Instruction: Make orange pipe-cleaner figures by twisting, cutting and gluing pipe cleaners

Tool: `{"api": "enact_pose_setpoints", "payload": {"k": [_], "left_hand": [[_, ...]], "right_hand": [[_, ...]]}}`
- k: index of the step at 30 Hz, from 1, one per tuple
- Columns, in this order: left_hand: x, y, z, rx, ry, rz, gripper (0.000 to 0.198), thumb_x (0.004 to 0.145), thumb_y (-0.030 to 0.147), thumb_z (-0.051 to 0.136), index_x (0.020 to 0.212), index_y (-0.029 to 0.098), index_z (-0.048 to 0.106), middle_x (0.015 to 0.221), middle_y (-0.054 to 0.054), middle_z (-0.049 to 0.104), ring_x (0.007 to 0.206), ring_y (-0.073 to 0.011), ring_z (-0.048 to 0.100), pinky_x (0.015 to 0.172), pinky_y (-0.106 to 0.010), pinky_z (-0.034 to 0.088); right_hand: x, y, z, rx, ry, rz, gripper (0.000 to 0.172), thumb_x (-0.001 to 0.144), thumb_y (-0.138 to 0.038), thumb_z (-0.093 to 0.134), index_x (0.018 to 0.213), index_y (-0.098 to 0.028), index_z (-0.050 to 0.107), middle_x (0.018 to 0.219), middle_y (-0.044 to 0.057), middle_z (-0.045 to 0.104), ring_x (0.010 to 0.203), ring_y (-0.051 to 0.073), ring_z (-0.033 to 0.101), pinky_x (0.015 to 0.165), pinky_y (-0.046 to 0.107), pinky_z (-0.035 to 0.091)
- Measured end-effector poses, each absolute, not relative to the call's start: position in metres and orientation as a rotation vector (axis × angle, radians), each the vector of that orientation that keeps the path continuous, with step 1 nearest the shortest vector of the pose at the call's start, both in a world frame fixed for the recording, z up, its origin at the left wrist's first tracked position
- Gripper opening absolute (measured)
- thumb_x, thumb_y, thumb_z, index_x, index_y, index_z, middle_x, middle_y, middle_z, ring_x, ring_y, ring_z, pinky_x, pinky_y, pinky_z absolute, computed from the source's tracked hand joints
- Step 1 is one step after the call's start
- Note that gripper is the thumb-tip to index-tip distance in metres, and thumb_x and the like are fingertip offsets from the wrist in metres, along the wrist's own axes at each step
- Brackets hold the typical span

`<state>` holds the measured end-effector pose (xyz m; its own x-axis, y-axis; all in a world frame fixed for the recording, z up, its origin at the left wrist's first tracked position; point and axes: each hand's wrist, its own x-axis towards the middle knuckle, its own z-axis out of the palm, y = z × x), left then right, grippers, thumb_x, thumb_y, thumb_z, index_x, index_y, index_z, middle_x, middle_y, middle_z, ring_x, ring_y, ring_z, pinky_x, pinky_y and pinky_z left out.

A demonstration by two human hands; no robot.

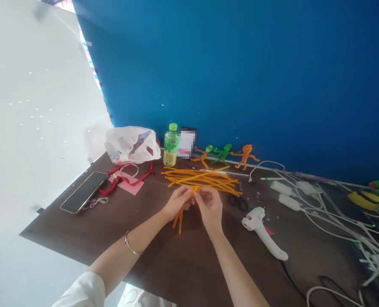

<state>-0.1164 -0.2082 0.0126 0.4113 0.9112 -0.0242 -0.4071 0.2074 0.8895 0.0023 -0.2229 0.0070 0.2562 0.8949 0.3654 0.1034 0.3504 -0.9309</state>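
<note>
Both hands meet above the dark table, pinching an orange pipe cleaner piece between their fingertips. My left hand is closed on it, and two orange pipe cleaner ends hang below that palm. My right hand grips the same piece from the other side, thumb and forefinger together. Just beyond the fingers lies a loose pile of orange pipe cleaners. The fingers partly cover the held piece, so its full shape is hidden.
A white glue gun lies right of my hands, near black scissors handles. Pipe cleaner figures stand by the blue wall, beside a green-capped bottle. White cables spread at right; a phone and plastic bag are left.
</note>
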Motion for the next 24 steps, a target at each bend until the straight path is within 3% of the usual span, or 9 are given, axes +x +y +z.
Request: {"api": "enact_pose_setpoints", "payload": {"k": [3,6,14,24], "left_hand": [[-0.1159,-0.2076,0.0118,0.982,0.662,1.026,0.041,0.071,0.054,0.056,0.081,0.016,0.048,0.059,0.003,0.050,0.038,-0.0015,0.029,0.040,-0.018,0.018],[-0.1163,-0.2075,0.0110,1.016,0.669,1.039,0.041,0.071,0.055,0.056,0.079,0.015,0.048,0.057,0.003,0.049,0.040,-0.0022,0.030,0.041,-0.018,0.021],[-0.1178,-0.2101,0.0122,1.016,0.645,1.015,0.037,0.073,0.051,0.055,0.079,0.015,0.047,0.059,0.002,0.051,0.039,-0.0018,0.031,0.041,-0.018,0.020],[-0.1156,-0.2110,0.0131,0.973,0.634,1.029,0.037,0.071,0.051,0.057,0.079,0.016,0.046,0.060,0.003,0.052,0.039,-0.0013,0.031,0.041,-0.018,0.021]], "right_hand": [[0.0041,-0.2260,0.0103,-1.171,-1.424,0.406,0.012,0.076,-0.030,0.059,0.081,-0.020,0.061,0.094,0.007,0.056,0.088,0.020,0.054,0.071,0.034,0.048],[0.0046,-0.2277,0.0127,-1.162,-1.516,0.322,0.012,0.078,-0.028,0.054,0.081,-0.021,0.063,0.098,0.008,0.055,0.091,0.021,0.054,0.072,0.036,0.048],[0.0057,-0.2273,0.0137,-1.196,-1.534,0.385,0.013,0.079,-0.027,0.055,0.069,-0.018,0.059,0.101,0.009,0.052,0.095,0.020,0.053,0.079,0.035,0.046],[0.0022,-0.2295,0.0134,-1.223,-1.451,0.421,0.014,0.080,-0.028,0.053,0.073,-0.018,0.061,0.095,0.007,0.054,0.089,0.018,0.054,0.076,0.031,0.046]]}}
